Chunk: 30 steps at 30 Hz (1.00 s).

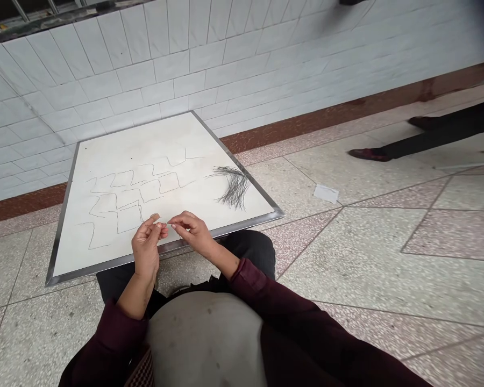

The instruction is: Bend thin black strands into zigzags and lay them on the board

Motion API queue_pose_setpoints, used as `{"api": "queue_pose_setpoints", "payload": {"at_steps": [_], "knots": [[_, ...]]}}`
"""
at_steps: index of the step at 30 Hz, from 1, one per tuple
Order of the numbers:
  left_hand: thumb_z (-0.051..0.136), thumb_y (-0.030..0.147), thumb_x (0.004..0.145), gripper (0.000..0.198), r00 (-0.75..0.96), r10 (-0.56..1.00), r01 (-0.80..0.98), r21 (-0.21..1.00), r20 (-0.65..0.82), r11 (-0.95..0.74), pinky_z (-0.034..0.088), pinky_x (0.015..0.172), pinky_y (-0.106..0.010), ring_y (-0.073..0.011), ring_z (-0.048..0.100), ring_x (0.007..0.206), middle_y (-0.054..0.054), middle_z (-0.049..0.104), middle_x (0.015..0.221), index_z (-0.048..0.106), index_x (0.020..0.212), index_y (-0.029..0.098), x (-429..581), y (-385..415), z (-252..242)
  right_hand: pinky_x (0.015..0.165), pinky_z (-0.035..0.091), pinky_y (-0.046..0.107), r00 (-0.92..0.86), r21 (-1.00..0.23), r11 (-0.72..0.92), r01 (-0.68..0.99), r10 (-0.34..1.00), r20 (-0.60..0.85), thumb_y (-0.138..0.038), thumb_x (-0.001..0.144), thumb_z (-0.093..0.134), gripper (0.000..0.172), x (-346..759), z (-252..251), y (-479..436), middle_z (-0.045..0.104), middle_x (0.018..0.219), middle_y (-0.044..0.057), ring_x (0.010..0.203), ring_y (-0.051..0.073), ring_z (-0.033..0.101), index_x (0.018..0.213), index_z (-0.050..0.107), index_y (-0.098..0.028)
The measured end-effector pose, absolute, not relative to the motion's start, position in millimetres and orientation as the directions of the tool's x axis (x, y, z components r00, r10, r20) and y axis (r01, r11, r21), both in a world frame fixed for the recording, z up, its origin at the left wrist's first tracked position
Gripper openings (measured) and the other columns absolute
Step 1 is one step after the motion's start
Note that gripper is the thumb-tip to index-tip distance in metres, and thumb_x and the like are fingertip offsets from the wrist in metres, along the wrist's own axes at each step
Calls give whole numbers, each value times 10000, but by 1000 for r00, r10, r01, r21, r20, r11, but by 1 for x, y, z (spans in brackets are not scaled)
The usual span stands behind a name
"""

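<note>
Near the front edge of the white tabletop point(105, 257), my left hand point(147, 244) is closed in a pinch on a thin dark strand point(141, 214) that runs back over the surface. My right hand point(196, 234) is pinched too, its fingertips just right of the left ones; what lies between them is too fine to make out. Behind my hands, several bent dark strands point(133, 177) form zigzag, step-like rows on the table. A loose bundle of dark strands point(234, 189) lies by the right edge. Whether the strands are wire or thread, I cannot tell.
A metal trim point(250, 219) edges the table, whose far side is near a white tiled wall point(145, 80). My knee point(254, 250) is under the front right part. On the speckled floor lies a white paper-like piece point(326, 193). A person's dark-trousered legs point(435, 131) stand at right.
</note>
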<state>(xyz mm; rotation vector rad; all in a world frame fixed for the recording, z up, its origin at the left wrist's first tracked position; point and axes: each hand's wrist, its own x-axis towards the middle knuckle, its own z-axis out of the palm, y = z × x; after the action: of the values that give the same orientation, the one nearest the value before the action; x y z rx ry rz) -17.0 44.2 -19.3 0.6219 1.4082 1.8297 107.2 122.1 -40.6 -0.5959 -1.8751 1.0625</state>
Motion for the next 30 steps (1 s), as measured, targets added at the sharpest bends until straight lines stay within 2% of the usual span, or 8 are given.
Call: {"api": "queue_pose_setpoints", "payload": {"at_steps": [5,9,13,20,22,27,30], "knots": [[787,312,695,463,-605,790,-258,963,-95,-82,540,694,-285,-119,646,662,-11,680,736,682,1106,126,-21,41,-18,672,484,280,-545,-759,647,-71,612,573,-232,936,531,156,111,-47,128,589,803,31,737,145,565,999,673,-221],[794,310,682,472,-590,797,-274,961,-132,-43,545,676,-279,-116,647,644,-10,678,729,684,1099,119,-24,39,-18,680,486,274,-612,-701,712,-48,533,584,-211,952,492,195,115,-47,130,580,853,40,766,144,578,1028,671,-227],[798,308,678,478,-592,791,-306,951,-153,-45,544,688,-276,-117,654,652,-12,679,716,679,1099,113,-23,39,-14,676,490,271,-575,-714,699,-38,569,588,-218,944,517,171,114,-48,127,598,853,39,730,137,571,1045,654,-221],[812,312,663,490,-606,779,-377,920,-162,-102,528,744,-281,-124,669,726,-16,690,767,669,1097,135,-15,39,-7,575,470,246,-473,-740,673,0,652,593,-242,893,622,76,110,-47,122,633,806,29,641,123,542,946,657,-200],[813,315,660,487,-599,778,-402,911,-190,-87,524,726,-281,-126,668,719,-24,695,783,669,1088,135,-14,39,-7,619,491,259,-456,-699,715,4,624,635,-231,909,596,78,111,-46,121,636,811,36,701,138,576,943,662,-206],[818,271,660,437,-599,770,-469,876,-221,-114,517,741,-276,-115,659,727,-27,691,792,679,1052,136,-17,39,-11,717,511,310,-512,-495,868,34,440,738,-201,933,549,146,113,-47,120,662,888,66,822,176,605,993,680,-227],[808,251,684,413,-593,780,-488,859,-201,-151,515,770,-272,-112,658,760,-19,685,805,684,1066,156,-20,38,-14,736,518,327,-516,-506,862,0,434,739,-225,929,562,149,113,-45,117,665,931,75,839,182,603,1028,672,-233]]}}
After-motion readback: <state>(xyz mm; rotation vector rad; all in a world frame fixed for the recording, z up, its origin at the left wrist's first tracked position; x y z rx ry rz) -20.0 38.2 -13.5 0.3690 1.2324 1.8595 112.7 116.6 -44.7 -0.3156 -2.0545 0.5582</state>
